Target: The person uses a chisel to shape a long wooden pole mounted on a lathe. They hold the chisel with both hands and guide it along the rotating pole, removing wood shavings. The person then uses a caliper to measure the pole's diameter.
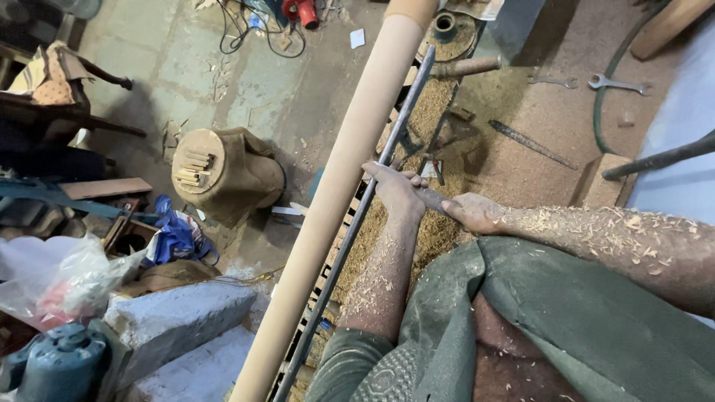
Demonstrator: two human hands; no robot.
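We note a long pale wooden pole [339, 186] running diagonally through the view, from the bottom centre up to the top edge. Alongside it, on its right, lies a dark metal bar [357, 223] that follows the same line. To the right of both, a bed of sawdust [514, 112] covers the bench surface. On the floor to the left stands a sack-wrapped stump [223, 175] with small wood blocks on top, well apart from the pole.

We record both forearms coated in wood shavings. The left hand [398, 190] rests on the metal bar just beside the pole, its fingers laid over the front part of a hand tool [430, 198]. The right hand [473, 214] is closed round the rear part of that same tool. The tool's working end lies under the left fingers, and we cannot tell for certain whether it touches the pole.

Smaller items lie on the sawdust: a long saw blade [532, 144] set at an angle, a spanner [620, 84] near the upper right, and a second spanner [553, 80] to its left. At the top of the floor sits a red power tool [302, 11] with black cables beside it.
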